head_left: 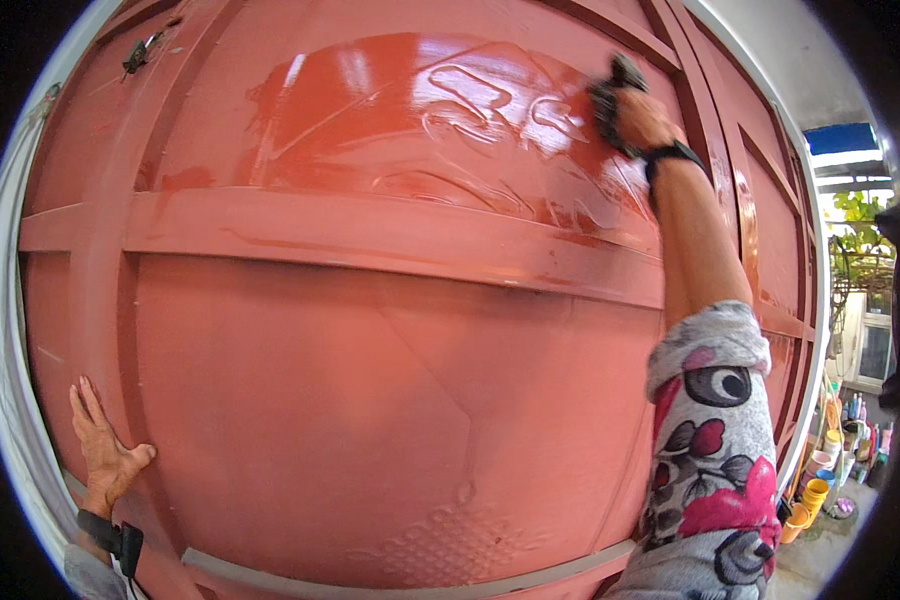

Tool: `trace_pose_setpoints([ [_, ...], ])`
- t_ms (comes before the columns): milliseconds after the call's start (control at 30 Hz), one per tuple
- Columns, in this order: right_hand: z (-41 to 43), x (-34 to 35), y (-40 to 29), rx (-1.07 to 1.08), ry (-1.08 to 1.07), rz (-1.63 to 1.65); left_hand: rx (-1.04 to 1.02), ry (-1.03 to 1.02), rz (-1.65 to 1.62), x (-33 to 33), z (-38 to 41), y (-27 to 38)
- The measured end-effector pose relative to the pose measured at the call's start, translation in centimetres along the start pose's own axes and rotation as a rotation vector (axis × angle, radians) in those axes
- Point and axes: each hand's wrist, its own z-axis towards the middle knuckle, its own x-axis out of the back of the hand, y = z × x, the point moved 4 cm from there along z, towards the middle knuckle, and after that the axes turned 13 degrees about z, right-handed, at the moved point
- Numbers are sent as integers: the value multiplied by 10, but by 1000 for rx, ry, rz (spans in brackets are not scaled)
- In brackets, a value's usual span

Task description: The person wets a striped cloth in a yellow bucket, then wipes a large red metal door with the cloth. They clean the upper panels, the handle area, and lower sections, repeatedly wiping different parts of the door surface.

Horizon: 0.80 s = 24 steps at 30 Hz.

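Observation:
Before me stands a large red door, apparently metal (292, 375), with raised frame bars and embossed patterns. My right hand (645, 120) is stretched up to the upper panel, gripping a dark, crumpled cloth (607, 112) against its right side. The cloth is blurred. Around the embossed lettering (469, 97), the upper panel looks wet and glossy, a deeper red than the dull parts. At lower left, my left hand (105, 446) lies against a vertical frame bar (94, 315), fingers spread, holding nothing. Each wrist wears a black band.
A dark latch or lock (136, 54) sticks out at the door's upper left. A horizontal bar (390, 232) divides the panels. White trim (802, 420) edges the door on the right; beyond it stand orange and yellow buckets (815, 495) and several bottles (859, 409).

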Motion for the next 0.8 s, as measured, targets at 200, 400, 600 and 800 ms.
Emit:
trace_pose_setpoints([
  [200,-82,-18,138,41,131,2,-2,11,15,-12,5,-12],
  [400,-106,-38,158,189,-87,-119,-26,19,-12,-13,10,-13],
  [600,-137,-47,118,728,-196,-757,22,-70,11,4,6,4],
  [800,-127,-26,9,307,-89,88,117,-235,-34,23,5,23],
])
